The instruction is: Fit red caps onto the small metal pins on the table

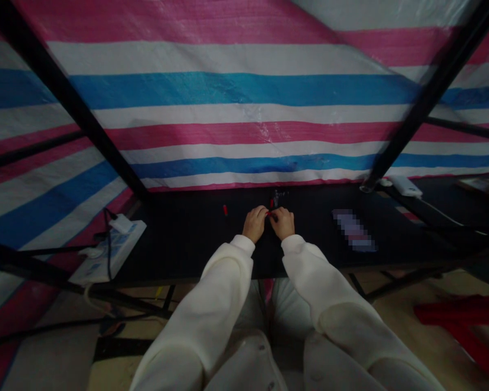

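Note:
My left hand [255, 224] and my right hand [283, 222] are close together over the black table, fingers closed and nearly meeting. A small red piece [268, 213] is pinched between their fingertips. Its kind is too small to make out, and the fingers hide part of it. Something dark shows by the right fingertips. Just beyond the hands is another red piece [271, 202], beside some small clear or silvery bits [276, 196]. To the left, a short red-and-dark piece [225, 209] lies apart on the tabletop.
A pixelated phone-like object [353, 231] lies to the right on the black table [179, 239]. At the left end sits a white power strip [122, 252] with plugs and cables. A white box-shaped device [406, 186] with a cord is back right. Dark metal posts frame a striped sheet [244, 89].

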A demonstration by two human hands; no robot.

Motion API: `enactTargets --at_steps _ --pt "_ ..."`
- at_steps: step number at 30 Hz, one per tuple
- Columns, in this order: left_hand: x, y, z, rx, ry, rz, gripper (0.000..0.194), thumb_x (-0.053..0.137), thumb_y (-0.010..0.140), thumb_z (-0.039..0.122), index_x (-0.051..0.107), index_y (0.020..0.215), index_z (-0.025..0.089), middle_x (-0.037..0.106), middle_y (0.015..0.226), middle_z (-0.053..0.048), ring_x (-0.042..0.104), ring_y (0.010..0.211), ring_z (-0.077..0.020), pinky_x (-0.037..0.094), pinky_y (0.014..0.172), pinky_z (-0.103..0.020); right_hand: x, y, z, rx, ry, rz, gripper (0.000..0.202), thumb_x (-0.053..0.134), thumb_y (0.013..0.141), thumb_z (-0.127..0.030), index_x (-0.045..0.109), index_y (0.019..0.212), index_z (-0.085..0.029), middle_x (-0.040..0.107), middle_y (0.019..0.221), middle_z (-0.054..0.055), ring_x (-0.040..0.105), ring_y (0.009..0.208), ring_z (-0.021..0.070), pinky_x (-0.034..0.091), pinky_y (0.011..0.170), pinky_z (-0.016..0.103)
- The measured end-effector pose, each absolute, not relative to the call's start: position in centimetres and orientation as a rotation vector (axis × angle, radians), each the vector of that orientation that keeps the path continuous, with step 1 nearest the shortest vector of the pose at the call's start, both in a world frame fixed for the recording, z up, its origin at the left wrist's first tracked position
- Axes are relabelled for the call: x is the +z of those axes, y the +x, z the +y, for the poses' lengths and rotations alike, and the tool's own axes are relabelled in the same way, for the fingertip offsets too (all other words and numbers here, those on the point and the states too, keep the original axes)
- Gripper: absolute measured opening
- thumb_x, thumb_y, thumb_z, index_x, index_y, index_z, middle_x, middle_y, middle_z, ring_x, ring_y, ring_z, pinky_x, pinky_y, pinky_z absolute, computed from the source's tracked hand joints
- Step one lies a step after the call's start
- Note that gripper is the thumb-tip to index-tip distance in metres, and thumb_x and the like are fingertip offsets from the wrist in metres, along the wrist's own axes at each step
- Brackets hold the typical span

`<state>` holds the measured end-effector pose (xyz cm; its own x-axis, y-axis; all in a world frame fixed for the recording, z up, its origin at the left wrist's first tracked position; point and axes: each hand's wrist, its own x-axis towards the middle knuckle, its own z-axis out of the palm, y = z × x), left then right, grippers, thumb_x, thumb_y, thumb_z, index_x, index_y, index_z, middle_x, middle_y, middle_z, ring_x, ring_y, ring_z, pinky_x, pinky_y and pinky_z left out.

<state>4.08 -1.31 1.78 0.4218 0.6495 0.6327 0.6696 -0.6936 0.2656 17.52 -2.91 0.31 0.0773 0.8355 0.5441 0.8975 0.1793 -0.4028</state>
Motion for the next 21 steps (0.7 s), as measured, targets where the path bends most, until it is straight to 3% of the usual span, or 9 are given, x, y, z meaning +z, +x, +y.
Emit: enactTargets --at_steps 9,15,21 --pt "5.4 2.8 -0.3 -1.011 -2.786 -1.100 0.024 0.041 0.086 0.025 0.062 0.096 0.020 0.062 0.093 -0.007 0.052 0.091 -0.0175 0.041 0.081 -0.034 0.2 17.6 -2.9 -0.102 -1.609 -1.755 0.018 0.046 0.082 -0.028 0.058 0.091 -0.018 0.058 0.089 0.007 0.049 0.085 0.0192 0.028 0.074 0.030" --pt "10.8 -1.1 4.6 -0.545 -2.812 -1.213 0.020 0.050 0.078 0.021 0.067 0.088 0.021 0.065 0.093 -0.006 0.053 0.093 -0.0202 0.037 0.085 -0.036 0.2 17.6 -2.9 -0.073 -1.581 -1.722 0.021 0.045 0.082 -0.029 0.056 0.096 -0.018 0.058 0.088 0.006 0.050 0.086 0.0186 0.029 0.075 0.030" --pt "11.4 -4.7 7.2 -0.130 -2.766 -1.395 0.020 0.053 0.072 0.016 0.068 0.085 0.018 0.067 0.090 -0.007 0.057 0.090 -0.0208 0.038 0.081 -0.033 0.1 17.6 -2.8 -0.053 -1.567 -1.707 0.020 0.045 0.082 -0.029 0.056 0.096 -0.018 0.057 0.088 0.005 0.050 0.086 0.0178 0.029 0.075 0.030"
